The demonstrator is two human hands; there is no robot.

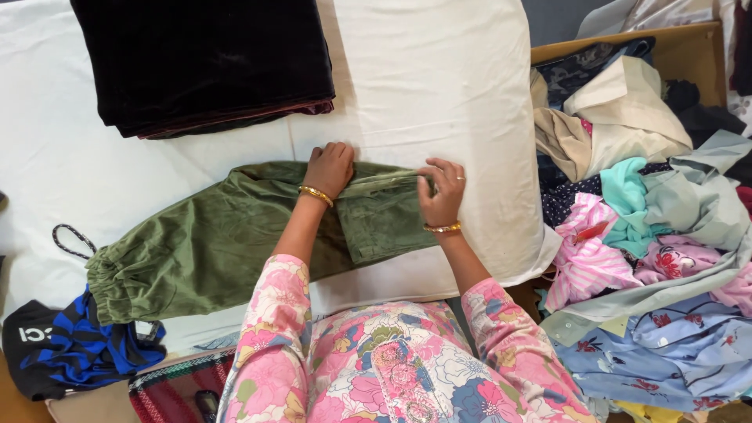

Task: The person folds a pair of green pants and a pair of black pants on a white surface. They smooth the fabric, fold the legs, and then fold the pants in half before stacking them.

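An olive-green velvet garment (211,235) lies across a white sheet (439,86), its gathered waistband at the lower left. My left hand (330,167) is closed on the garment's upper edge near the middle. My right hand (440,190) pinches the folded end of the same garment at its right side. Both wrists wear gold bangles. My sleeves are pink and floral.
A folded dark velvet cloth (207,63) lies at the top left. A mixed heap of clothes (650,235) fills the right side, partly in a wooden box (689,47). A blue and black garment (70,348) sits at the lower left.
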